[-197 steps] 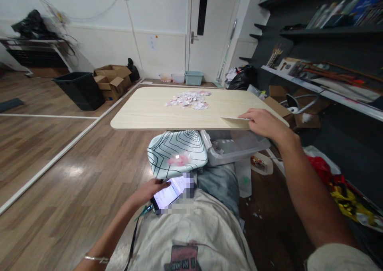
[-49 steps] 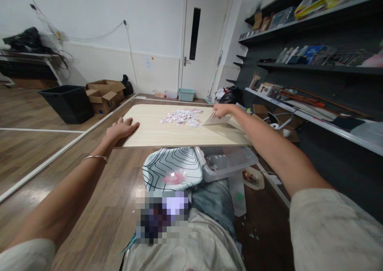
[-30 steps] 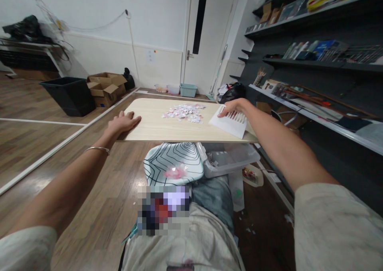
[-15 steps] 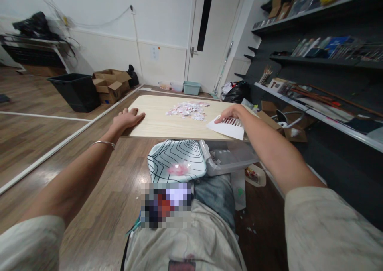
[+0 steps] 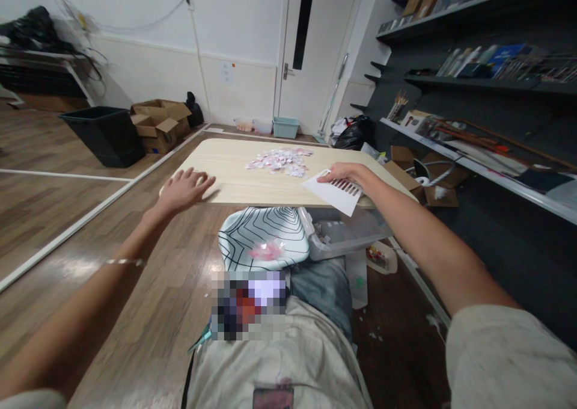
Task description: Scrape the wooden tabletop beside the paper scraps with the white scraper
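Note:
My right hand grips a white sheet with a row of cut-out slots along one side, held at the right front edge of a pale wooden tabletop. My left hand is at the tabletop's left front corner, fingers spread and holding nothing. A loose heap of small whitish-pink paper pieces lies toward the middle of the tabletop. Below its front edge rests a white tray with black lines, holding a clear and pink plastic bag.
A clear plastic bin stands beside the tray. To the left are a black waste bin and open cardboard boxes. Dark shelves with supplies line the right. A pixelated patch covers something on my lap.
My left hand has lifted slightly and shifted left, fingers spreading more. My right hand has moved the slotted white sheet a little to the left. The view has shifted slightly.

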Demonstrator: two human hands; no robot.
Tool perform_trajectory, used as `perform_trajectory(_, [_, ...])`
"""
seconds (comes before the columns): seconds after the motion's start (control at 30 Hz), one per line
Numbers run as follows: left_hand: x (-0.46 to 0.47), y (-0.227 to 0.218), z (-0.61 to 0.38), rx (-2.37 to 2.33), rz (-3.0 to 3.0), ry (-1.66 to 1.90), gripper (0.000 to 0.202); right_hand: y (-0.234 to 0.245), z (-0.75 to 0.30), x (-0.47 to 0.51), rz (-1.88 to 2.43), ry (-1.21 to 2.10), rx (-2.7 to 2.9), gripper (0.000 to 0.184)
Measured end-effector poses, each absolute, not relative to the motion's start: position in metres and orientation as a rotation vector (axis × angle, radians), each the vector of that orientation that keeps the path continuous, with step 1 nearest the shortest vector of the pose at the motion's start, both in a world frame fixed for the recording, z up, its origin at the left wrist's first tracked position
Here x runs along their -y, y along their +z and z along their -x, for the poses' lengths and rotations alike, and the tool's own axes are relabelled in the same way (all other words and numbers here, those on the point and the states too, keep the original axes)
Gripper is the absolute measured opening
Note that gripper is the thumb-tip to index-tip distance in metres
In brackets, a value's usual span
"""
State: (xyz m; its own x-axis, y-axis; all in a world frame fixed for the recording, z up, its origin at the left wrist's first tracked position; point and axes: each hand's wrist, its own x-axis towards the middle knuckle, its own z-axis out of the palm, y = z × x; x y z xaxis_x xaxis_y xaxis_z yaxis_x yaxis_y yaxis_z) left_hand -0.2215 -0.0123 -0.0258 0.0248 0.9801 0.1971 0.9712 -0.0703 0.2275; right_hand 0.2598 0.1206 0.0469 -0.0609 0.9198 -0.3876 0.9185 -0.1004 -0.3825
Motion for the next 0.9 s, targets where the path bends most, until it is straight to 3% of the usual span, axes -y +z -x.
perform_trajectory(0.1, [0.092, -0.046, 0.199, -1.781, -2.307, 0.791, 0.078, 0.048, -0.259, -0.119, 2.127, 0.867, 2.123, 0.064])
perform_trajectory(0.2, [0.157, -0.074, 0.172, -1.472, -2.578, 0.726, 0.08, 0.052, -0.255, -0.116, 2.134, 0.838, 2.119, 0.065])
perform_trajectory(0.27, [0.176, -0.092, 0.16, -1.348, -2.712, 0.703, 0.061, 0.055, -0.252, -0.115, 2.149, 0.842, 2.12, 0.064])
perform_trajectory(0.4, [0.165, -0.11, 0.156, -1.339, -2.738, 0.83, 0.044, 0.057, -0.245, -0.11, 2.129, 0.885, 2.113, 0.063])
perform_trajectory(0.63, [0.14, -0.104, 0.152, -1.322, -2.682, 0.856, 0.048, 0.057, -0.237, -0.105, 2.08, 0.927, 2.174, 0.081])
perform_trajectory(0.9, [0.129, -0.108, 0.157, -1.381, -2.658, 0.816, 0.061, 0.059, -0.221, -0.096, 1.985, 0.963, 2.215, 0.076])
